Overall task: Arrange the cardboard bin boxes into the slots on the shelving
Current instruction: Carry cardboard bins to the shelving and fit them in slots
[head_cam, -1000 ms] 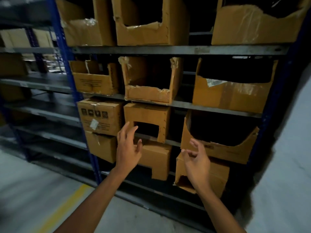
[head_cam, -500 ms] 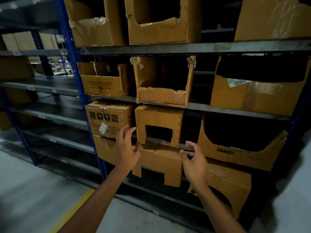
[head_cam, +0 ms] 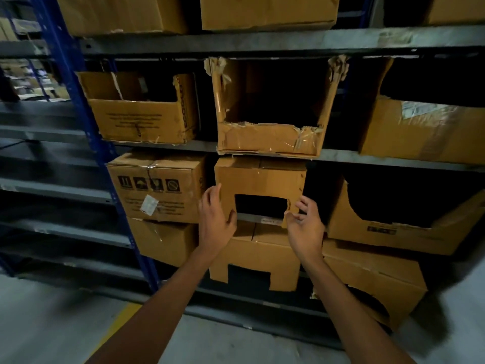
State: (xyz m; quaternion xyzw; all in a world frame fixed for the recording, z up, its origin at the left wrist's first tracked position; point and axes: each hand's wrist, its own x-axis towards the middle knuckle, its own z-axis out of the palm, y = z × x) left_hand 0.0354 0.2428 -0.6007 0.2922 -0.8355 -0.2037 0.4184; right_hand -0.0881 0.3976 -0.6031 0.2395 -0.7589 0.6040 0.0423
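Cardboard, worn and thin: the cut-out box (head_cam: 259, 179) sits in the shelving (head_cam: 183, 46) at twelve o'clock, likely light but flimsy. My left hand (head_cam: 215, 222) and right hand (head_cam: 305, 228) flank it, fingers (head_cam: 210, 198) spread, holding nothing. I'd grip both side walls.

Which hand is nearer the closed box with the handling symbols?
Left. The left hand is just beside the closed box; the right hand lies across the cut-out box.
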